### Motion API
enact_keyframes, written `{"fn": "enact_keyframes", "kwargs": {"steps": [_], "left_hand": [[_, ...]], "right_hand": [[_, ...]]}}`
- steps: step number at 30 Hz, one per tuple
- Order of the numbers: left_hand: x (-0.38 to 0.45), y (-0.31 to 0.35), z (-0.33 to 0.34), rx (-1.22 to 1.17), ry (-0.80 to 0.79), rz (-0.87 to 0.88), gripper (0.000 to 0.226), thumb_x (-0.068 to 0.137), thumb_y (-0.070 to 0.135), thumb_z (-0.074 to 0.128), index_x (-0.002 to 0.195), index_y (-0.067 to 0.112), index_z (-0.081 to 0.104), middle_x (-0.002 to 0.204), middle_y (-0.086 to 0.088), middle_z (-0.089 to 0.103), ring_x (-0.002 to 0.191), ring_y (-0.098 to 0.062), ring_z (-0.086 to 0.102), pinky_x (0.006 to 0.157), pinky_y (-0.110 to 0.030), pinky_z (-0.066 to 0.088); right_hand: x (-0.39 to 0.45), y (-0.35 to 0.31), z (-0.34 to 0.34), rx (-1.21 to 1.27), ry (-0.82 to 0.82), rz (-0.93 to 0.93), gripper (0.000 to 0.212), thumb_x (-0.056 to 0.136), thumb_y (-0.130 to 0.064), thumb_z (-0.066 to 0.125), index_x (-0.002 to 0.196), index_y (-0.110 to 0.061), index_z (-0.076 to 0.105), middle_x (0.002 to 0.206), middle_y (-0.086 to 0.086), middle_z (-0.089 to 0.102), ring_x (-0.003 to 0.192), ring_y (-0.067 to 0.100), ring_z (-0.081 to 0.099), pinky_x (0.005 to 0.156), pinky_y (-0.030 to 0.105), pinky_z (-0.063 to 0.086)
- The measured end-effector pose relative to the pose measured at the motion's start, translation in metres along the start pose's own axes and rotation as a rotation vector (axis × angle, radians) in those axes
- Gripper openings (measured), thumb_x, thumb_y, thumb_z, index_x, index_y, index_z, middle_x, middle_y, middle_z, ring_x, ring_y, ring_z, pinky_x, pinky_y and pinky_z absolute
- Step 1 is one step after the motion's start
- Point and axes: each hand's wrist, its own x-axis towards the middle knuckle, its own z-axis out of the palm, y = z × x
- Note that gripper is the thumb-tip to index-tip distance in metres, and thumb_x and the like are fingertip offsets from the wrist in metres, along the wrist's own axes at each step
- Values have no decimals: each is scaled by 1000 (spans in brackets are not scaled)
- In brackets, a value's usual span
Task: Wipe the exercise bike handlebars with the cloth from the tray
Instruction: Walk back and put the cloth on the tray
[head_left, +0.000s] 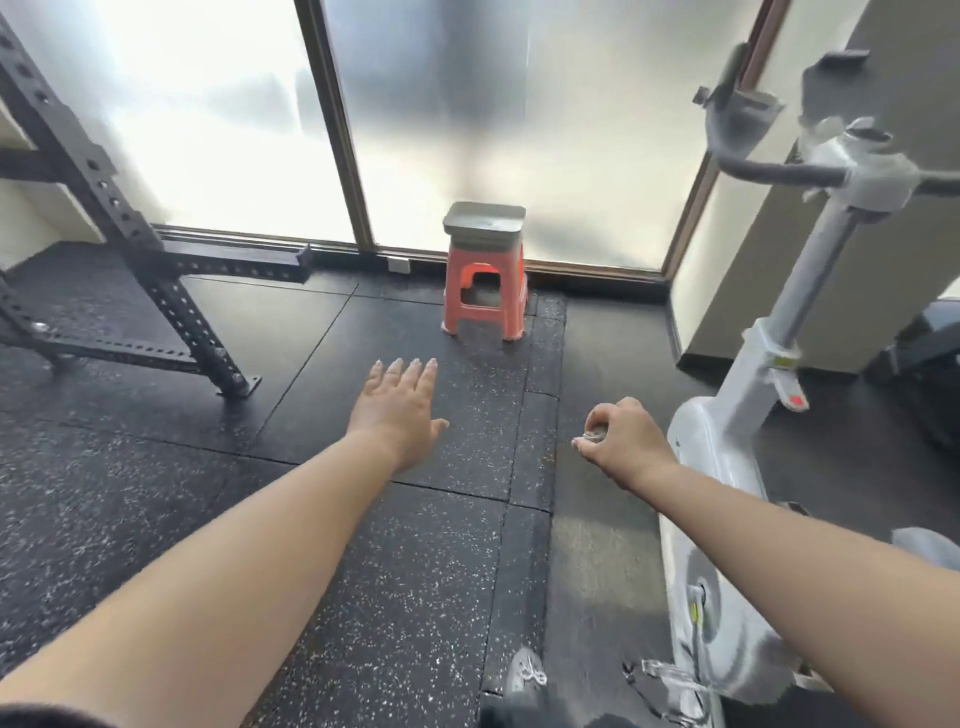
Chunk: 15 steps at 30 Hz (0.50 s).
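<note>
A grey tray (483, 232) rests on top of an orange plastic stool (457, 306) by the frosted window. No cloth is visible in it from this angle. The white exercise bike (696, 441) stands on the right, with its dark handlebars (769, 167) high up at the upper right and blurred. My left hand (397, 410) is stretched forward over the floor, flat with the fingers apart, short of the stool. My right hand (621, 441) hovers beside the bike's body with the fingers curled around a small grey thing that I cannot identify.
A black power rack (109, 208) takes up the left side, its foot bolted down near the floor's middle. Black speckled rubber mats (363, 571) cover the floor. A beige wall corner (753, 291) stands behind the bike. The bike pedal (670, 675) and my shoe (527, 670) are at the bottom.
</note>
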Motion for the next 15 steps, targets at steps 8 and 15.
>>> {"fn": "enact_keyframes", "kwargs": {"steps": [8, 15], "left_hand": [[152, -3, -25, 23, -12, 90, 74, 95, 52, 31, 152, 16, -1, 161, -4, 6, 147, -24, 2, 119, -45, 0], [243, -40, -44, -1, 2, 46, 70, 96, 51, 30, 152, 18, 3, 160, -3, 9, 147, -23, 5, 119, -45, 2]], "right_hand": [[152, -3, -22, 22, 40, 24, 18, 80, -32, 71, 88, -16, 66, 103, 8, 49, 78, 21, 52, 74, 23, 38], [263, -33, -37, 23, 54, 20, 20, 80, -35, 71, 90, -18, 66, 102, 7, 48, 77, 21, 51, 74, 25, 39]]}}
